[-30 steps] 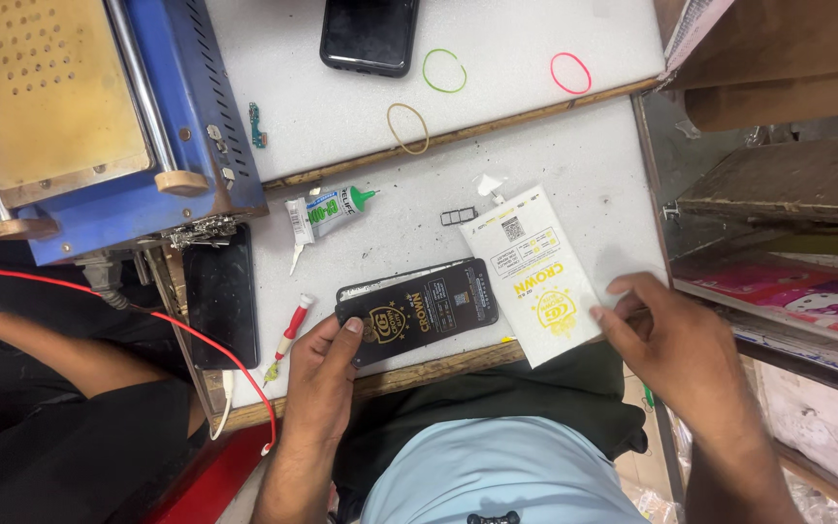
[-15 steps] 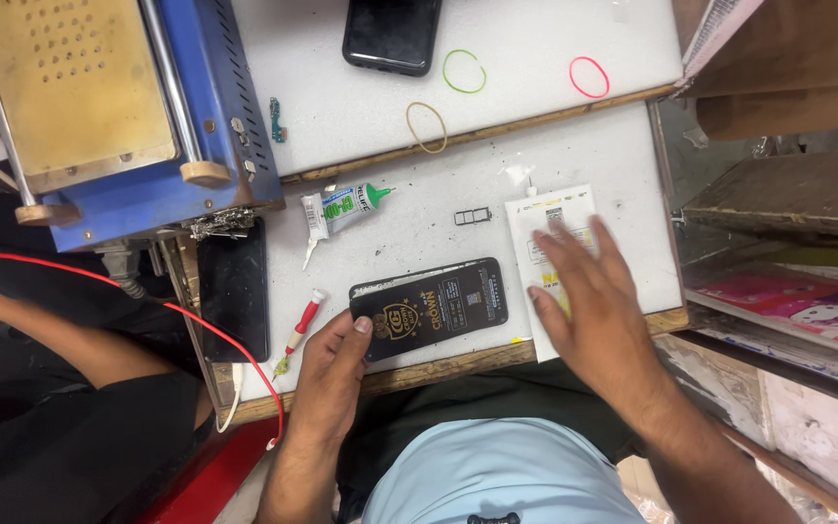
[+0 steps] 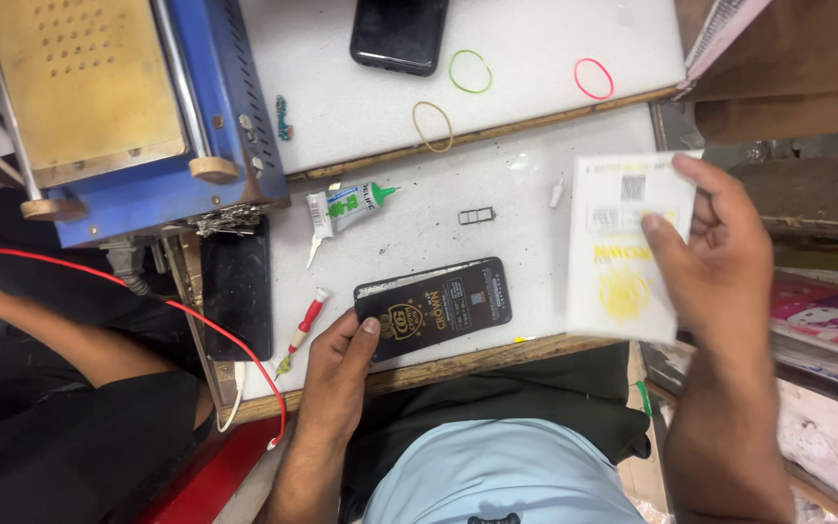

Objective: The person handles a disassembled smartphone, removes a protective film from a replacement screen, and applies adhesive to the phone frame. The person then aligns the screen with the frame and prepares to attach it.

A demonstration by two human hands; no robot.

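A black phone-sized panel with gold print [image 3: 438,305] lies flat near the front edge of the white worktop [image 3: 409,233]. My left hand [image 3: 339,367] grips its left end, thumb on top. My right hand [image 3: 715,254] holds a white flat packet with yellow print [image 3: 615,250] lifted above the right end of the worktop, fingers over its right side.
A small glue tube with a green cap [image 3: 343,207], a red-handled screwdriver [image 3: 301,328], a tiny tray [image 3: 476,215], rubber bands [image 3: 433,124] and a black phone [image 3: 400,33] lie around. A blue machine [image 3: 109,107] stands at left, with another dark phone [image 3: 237,287] and a person's arm [image 3: 41,335].
My right hand pressed on the white packet, then picked it up and lifted it to the right. My left hand stayed on the black panel.
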